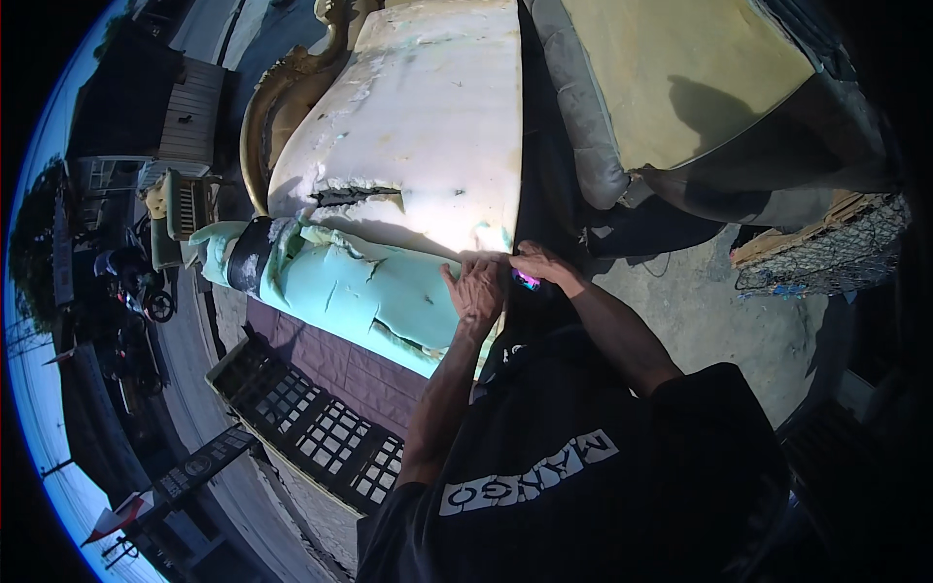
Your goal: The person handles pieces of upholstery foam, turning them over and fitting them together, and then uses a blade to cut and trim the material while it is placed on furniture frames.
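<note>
- The green foam is lying left of the frame's centre, running from mid-left toward the hands, with a dark band circling near its left end.
- The white foam is filling the upper centre, its lower edge adjoining the green foam; a ragged tear is showing in its lower left.
- The left hand is resting palm down, unclenched, over the right end of the green foam.
- The right hand is reaching in from the right at the foams' corner, just above a small pink object; whether it is gripping anything, the shadow is leaving impossible to tell.
- The step in hand is apparently being one of positioning: the hands are seating the green foam's end against the white foam.
- The next move is probably calling for steady left-hand pressure while the right fingers are working along the corner.
</note>
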`<state>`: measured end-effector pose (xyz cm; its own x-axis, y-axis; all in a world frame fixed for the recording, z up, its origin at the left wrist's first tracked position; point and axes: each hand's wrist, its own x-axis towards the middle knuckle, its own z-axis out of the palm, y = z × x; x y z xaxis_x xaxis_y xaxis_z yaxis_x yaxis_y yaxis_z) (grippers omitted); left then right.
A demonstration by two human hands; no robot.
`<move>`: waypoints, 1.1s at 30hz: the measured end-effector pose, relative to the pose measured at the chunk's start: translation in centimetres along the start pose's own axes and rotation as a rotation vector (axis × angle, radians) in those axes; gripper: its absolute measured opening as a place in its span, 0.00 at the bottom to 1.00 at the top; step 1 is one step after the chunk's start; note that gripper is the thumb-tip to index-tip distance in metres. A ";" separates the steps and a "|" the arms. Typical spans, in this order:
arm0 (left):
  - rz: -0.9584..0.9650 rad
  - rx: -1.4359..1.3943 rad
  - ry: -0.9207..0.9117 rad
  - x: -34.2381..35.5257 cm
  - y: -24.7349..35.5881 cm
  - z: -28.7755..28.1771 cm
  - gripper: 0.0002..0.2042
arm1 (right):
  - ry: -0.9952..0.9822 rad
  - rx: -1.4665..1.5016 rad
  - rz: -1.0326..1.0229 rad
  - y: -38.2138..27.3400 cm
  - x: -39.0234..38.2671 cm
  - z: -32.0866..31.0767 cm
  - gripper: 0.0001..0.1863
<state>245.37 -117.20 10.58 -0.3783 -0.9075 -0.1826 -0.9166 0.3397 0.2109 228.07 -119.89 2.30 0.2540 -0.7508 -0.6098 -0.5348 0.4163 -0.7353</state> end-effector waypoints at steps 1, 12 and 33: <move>0.006 0.003 -0.012 -0.1 -0.5 -0.3 0.13 | 0.011 -0.136 -0.039 -0.7 0.7 0.7 0.47; 0.133 0.028 0.081 -1.6 -2.0 -0.6 0.06 | 0.243 -0.110 -0.086 3.5 1.7 4.7 0.40; 0.207 -0.119 0.034 -4.5 -7.2 -0.4 0.06 | 0.235 -0.194 -0.012 -0.5 -0.2 6.3 0.22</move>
<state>253.77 -115.68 10.28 -0.5498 -0.8302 -0.0919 -0.7977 0.4893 0.3524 233.37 -116.69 0.91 0.0800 -0.8627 -0.4993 -0.6826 0.3176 -0.6582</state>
